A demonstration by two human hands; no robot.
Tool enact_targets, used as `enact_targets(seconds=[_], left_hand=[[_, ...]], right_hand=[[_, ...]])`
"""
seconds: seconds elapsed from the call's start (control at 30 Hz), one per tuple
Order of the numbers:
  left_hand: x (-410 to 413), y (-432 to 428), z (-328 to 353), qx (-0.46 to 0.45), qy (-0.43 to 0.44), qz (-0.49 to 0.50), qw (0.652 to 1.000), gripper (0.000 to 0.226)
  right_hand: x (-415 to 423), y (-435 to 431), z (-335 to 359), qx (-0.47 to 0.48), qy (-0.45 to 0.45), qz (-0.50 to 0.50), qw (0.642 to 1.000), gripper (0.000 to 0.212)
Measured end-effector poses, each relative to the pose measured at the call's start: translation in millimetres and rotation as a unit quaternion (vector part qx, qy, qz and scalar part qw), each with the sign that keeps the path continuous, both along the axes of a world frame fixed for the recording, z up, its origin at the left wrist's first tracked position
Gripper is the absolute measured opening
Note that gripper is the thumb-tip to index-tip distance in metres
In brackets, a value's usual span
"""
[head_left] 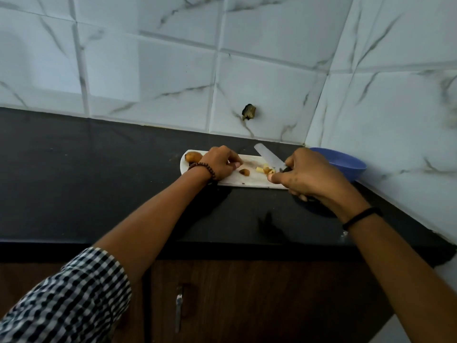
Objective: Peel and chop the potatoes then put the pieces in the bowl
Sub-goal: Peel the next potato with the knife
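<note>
— What is seen toward twelve o'clock?
— A white, grey-veined tiled wall (pixel 173 70), marked by a dark chipped spot (pixel 249 111).
— And toward six?
— A black countertop (pixel 99 169) is carried on a wooden cabinet (pixel 247 305), to which a metal handle (pixel 178 310) is fixed.

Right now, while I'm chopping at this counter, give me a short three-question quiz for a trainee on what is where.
1. True or false: the right hand grips the knife, whose blade lies over the cutting board near the cut pieces.
2. Fill the blank: the blue bowl stands off the board's ___ end.
3. Where is the whole potato? A in the bowl; B at the board's left end; C among the cut pieces.
Key: 1 true; 2 right; 3 B.
</note>
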State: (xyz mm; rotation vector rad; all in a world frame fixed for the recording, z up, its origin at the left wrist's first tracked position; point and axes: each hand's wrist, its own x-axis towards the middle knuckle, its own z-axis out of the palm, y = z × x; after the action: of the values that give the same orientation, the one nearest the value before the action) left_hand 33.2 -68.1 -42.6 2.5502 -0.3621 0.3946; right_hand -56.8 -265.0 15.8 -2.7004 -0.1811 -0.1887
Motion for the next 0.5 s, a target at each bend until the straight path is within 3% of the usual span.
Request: enact_targets(seconds=[0.13,0.5], left_hand=[[-2,-6,2,0.046,-0.001,-0.055,0.997,0.031],[9,-3,7,0.064,0.025,-0.081,0.994,0.026]], right_hand=[[34,15,-24,0.103,-0.023,-0.007,0.994,0.02],[84,39,-48,0.128,-0.075,-0.02,0.989,0.031]])
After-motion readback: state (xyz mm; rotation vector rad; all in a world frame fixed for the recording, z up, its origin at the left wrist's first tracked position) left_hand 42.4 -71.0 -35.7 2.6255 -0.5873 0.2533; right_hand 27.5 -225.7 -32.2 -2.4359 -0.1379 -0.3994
